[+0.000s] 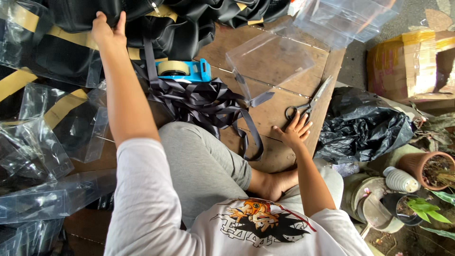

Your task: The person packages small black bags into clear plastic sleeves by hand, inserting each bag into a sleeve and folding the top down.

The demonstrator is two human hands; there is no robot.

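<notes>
Person sits cross-legged on a wooden platform (284,109), both arms out. Left hand (108,32) is up at the far edge, fingers curled over the rim of a black bag (90,14). Thumb sits on the near side and fingertips are tucked over the top, so it's clamped on the soft black material. Bag looks like faux leather or similar w/ tan strap bands: floppy and light-ish, prob. smooth and a bit slick. It'll sag wherever it's not supported. Rim or strap is the sensible grab spot, and that's where the fingers are now.

Right hand (294,130) lies flat on the boards, fingers spread wide, holding nothing. Scissors (308,102) sit just beyond the fingertips, handle loops nearest them, blades pointing away. Can't tell if a fingertip touches the loop; v. close. Scissors are rigid metal w/ sharp tips, so take them by the loops.

Between the two hands there's a tangle of black ribbon (204,102), limp and slippery-looking, likely to snag. A blue tape dispenser (182,70) lies just past it, down-right of the left hand's fingers. Clear plastic sleeves (268,59) lie beyond the scissors. More are piled left of the left forearm. They look thin, crinkly and easy to crease. Black bin bag (365,128) sits right of the right hand, off the platform.
</notes>
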